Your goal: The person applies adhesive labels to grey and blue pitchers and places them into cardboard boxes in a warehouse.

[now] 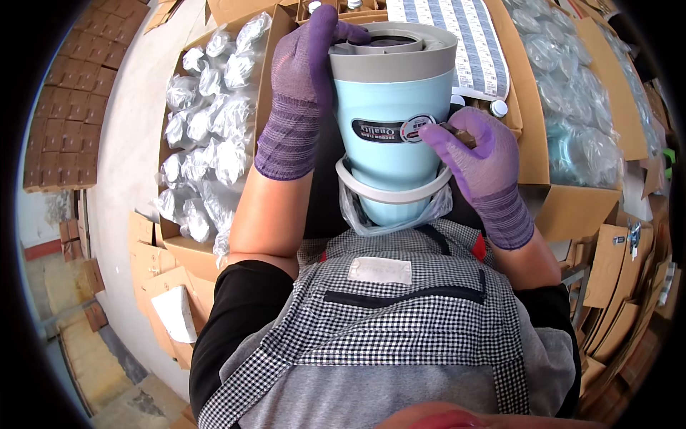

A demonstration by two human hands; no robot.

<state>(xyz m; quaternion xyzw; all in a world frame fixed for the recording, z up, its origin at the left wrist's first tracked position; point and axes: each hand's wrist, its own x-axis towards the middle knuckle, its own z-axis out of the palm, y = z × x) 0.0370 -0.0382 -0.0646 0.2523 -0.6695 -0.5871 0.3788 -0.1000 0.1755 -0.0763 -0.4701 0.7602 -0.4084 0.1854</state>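
A light blue vacuum flask [395,102] with a grey band and rim at its far end stands tilted before my lap. My left hand [305,59], in a purple knitted glove, grips the grey rim with fingers over its edge. Midway down the flask is a dark oval label [378,131] with writing, upside down to me. A round sticker [418,128] overlaps its right end. The gloved thumb of my right hand [479,145] touches this sticker, its other fingers curled. A pale grey carrying handle [394,194] loops around the lower flask, above a clear plastic bag [370,228].
On the left, a cardboard box [262,91] holds several plastic-wrapped items [214,123]. A sheet of printed labels [455,43] lies on a box with white-capped bottles [498,109]. Bagged items [568,96] fill a right-hand carton. Flattened cardboard [605,268] leans at far right.
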